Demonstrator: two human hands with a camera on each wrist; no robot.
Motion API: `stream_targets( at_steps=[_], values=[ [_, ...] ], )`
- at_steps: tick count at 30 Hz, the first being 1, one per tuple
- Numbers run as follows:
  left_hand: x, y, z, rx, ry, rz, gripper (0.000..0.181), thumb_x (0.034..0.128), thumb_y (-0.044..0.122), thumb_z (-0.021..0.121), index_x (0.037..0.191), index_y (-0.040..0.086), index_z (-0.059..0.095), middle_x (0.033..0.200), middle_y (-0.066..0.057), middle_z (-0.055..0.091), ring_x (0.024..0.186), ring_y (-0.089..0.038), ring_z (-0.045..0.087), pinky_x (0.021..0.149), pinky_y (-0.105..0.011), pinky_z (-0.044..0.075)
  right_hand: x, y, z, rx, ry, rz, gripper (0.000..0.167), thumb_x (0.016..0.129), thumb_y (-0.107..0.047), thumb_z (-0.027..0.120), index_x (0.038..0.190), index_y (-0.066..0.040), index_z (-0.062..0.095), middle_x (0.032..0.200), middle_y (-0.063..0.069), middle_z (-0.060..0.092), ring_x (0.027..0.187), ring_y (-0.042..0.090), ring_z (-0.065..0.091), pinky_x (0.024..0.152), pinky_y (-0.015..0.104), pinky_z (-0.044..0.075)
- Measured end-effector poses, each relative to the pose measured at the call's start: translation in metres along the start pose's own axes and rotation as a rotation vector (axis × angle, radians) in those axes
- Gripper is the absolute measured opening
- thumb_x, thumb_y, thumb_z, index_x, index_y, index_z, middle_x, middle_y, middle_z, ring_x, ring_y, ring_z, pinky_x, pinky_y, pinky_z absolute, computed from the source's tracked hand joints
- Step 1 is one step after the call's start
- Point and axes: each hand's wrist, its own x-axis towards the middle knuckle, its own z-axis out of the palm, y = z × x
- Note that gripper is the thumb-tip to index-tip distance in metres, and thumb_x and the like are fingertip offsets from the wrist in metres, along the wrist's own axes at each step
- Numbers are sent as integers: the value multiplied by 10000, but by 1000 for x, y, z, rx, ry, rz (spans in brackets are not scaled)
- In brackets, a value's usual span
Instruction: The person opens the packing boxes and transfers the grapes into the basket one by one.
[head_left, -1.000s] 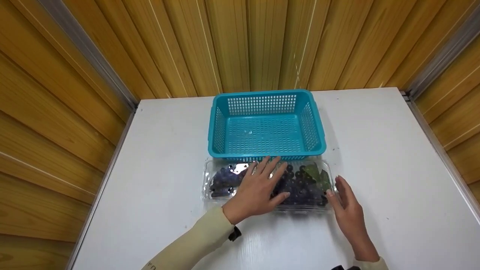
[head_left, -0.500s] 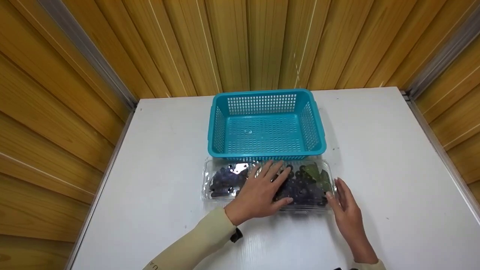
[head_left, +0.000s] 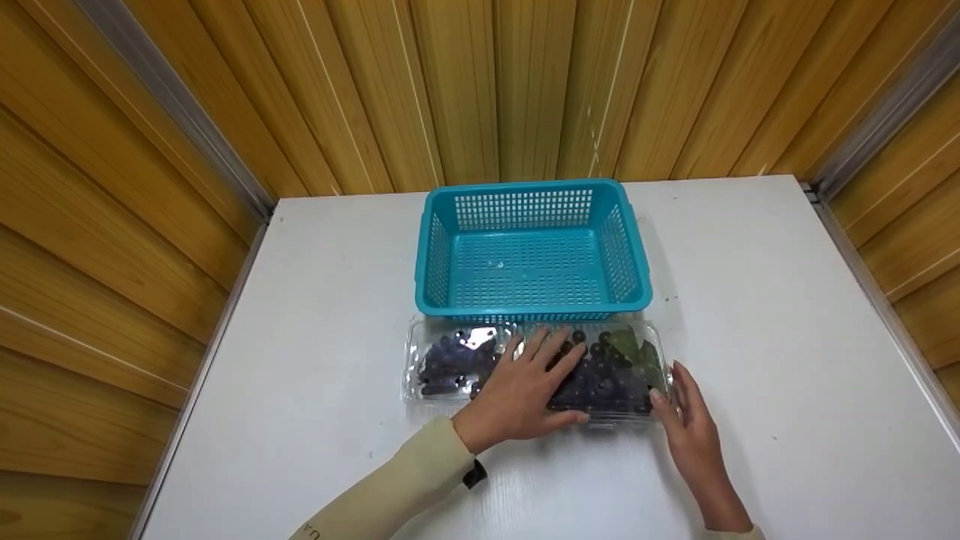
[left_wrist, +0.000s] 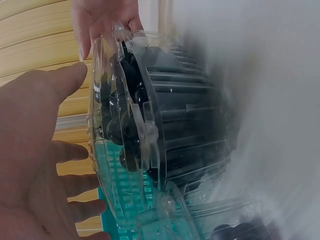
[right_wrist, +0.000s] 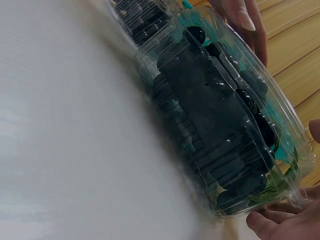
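Observation:
Two clear plastic boxes of dark grapes lie side by side on the white table; green leaves show in the right box (head_left: 607, 375). Over the lid of that box, near where the two meet, my left hand (head_left: 517, 394) lies palm down with its fingers spread straight. My right hand (head_left: 694, 435) is at the box's right end, thumb near the front corner and fingers along the side. The left box (head_left: 450, 364) touches neither hand's fingertips clearly. In the right wrist view the right fingers (right_wrist: 272, 220) touch the box's lower end.
A teal mesh basket (head_left: 534, 310) with nothing in it stands directly behind the boxes. The white table (head_left: 337, 300) is bounded by yellow wood-patterned walls (head_left: 525, 90) at the back and both sides, with metal frame strips along the corners.
My left hand has slid slightly toward the table's front and to the right over the box. My right hand has shifted a little down and left, closer against the box's end. Boxes and basket have stayed put.

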Motion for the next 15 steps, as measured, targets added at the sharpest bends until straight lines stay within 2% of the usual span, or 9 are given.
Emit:
stream_targets(
  at_steps=[5,15],
  values=[
    [0,0,3,-20,-11,6,929,834,779,430,1556,247,185,1613,-61,217,1466,-321,269,1134,-584,290,0,1,1,9,1,11,790,994,-456,463,1564,-132,23,1633,132,55,1500,346,83,1174,509,204],
    [1,-1,9,24,4,27,938,825,760,486,1550,230,216,1611,-78,219,1463,-341,269,1133,-580,294,1,3,2,17,4,42,772,1000,-441,454,1567,-153,16,1631,139,80,1500,334,117,1164,492,251]
  ],
)
